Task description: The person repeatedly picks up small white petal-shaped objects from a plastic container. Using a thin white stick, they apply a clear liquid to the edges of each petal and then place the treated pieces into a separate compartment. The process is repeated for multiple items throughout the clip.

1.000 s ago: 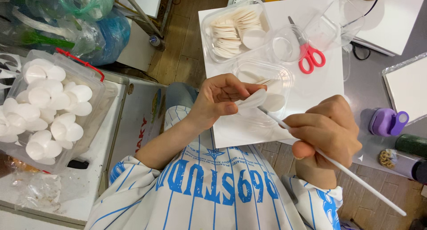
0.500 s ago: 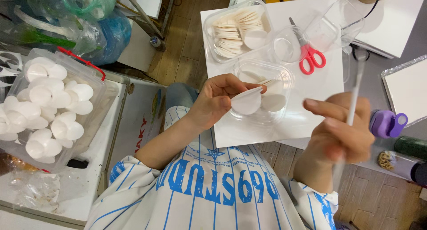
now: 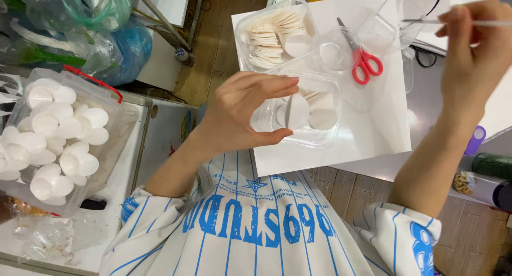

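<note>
My left hand [image 3: 242, 116] is in the middle of the view and pinches a thin white round disc [image 3: 288, 111] edge-on between thumb and fingers. It hovers over a clear plastic tray [image 3: 320, 140] that holds a few more white discs. My right hand [image 3: 474, 46] is raised at the upper right, away from the disc. Its fingers are closed on a thin white stick [image 3: 426, 21] that points left. Both trays rest on a white board [image 3: 373, 126] across my lap.
A second clear tray [image 3: 245, 28] of stacked discs, a small clear cup [image 3: 336, 54] and red-handled scissors [image 3: 365, 62] lie on the board. A clear bin [image 3: 114, 121] of white round pieces stands at the left. At the right are a purple item [image 3: 476, 140] and a green tube [image 3: 490, 166].
My right hand has lifted the stick away from the disc, up to the upper right. My left hand has turned the disc edge-on over the tray.
</note>
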